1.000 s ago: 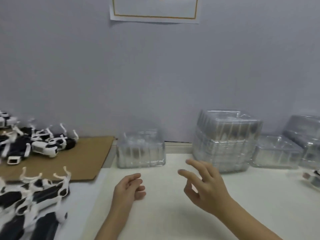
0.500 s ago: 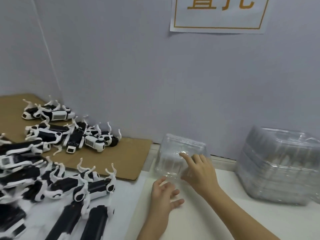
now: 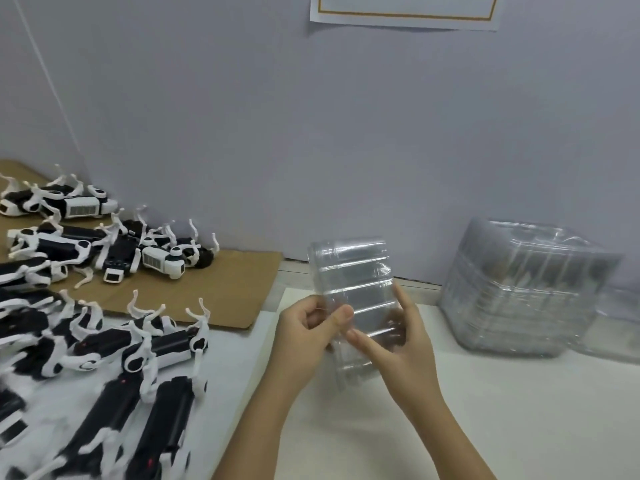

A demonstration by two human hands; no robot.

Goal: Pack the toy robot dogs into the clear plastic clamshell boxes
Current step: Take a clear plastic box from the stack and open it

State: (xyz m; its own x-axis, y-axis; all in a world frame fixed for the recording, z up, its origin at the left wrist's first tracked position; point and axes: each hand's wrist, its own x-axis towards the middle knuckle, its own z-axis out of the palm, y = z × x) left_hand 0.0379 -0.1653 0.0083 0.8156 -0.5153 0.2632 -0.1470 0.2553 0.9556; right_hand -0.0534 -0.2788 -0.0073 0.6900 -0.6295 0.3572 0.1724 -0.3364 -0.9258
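1. The left hand (image 3: pixel 308 327) grips the clear box (image 3: pixel 356 282) at its left edge. Its fingers are curled in, and the thumb presses flat on the front of the plastic.
2. The right hand (image 3: pixel 398 344) holds the same box from the right. Its thumb lies across the lower front, and its fingers wrap round the back, showing dimly through the plastic.
3. The box is ribbed and held roughly upright between both hands, above the white desk (image 3: pixel 502 427) and leaning a little to the left. Whether its lid is latched cannot be told.
4. A stack of clear boxes (image 3: pixel 519 289) sits on the desk to the right of the hands, against the grey wall (image 3: pixel 242 116), apart from the held box.
5. Black and white toy dogs (image 3: pixel 156 344) lie on their sides on the desk at the left, near the left forearm but not touching it.
6. A second heap of dogs (image 3: pixel 152 261) lies on a brown cardboard sheet (image 3: pixel 235 289) further back, beside the wall.
7. A paper sign (image 3: pixel 405 12) with an orange border hangs on the wall above.
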